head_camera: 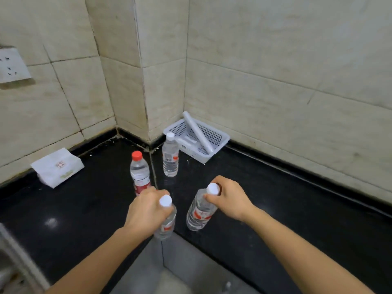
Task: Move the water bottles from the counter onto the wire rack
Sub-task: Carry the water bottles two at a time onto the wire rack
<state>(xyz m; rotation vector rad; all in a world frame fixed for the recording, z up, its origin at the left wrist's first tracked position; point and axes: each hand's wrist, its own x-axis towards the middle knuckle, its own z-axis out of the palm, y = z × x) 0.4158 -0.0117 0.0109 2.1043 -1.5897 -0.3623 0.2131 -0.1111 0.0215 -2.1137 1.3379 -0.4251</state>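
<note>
Several clear water bottles are on or over the black counter [275, 209]. My left hand [148, 211] grips the neck of a white-capped bottle [167, 225] at the counter's front edge. My right hand [229, 196] grips the neck of another white-capped bottle [200, 211], which tilts to the left. Behind them a red-capped bottle [139, 172] and a white-capped bottle [170, 155] stand upright near the corner. No wire rack shows in the frame.
A white plastic basket [220, 136] with a white tube leaning in it sits in the corner by the tiled wall. A white tissue pack [57, 167] lies at the left. A wall socket [12, 65] is at upper left. Grey floor shows below the counter edge.
</note>
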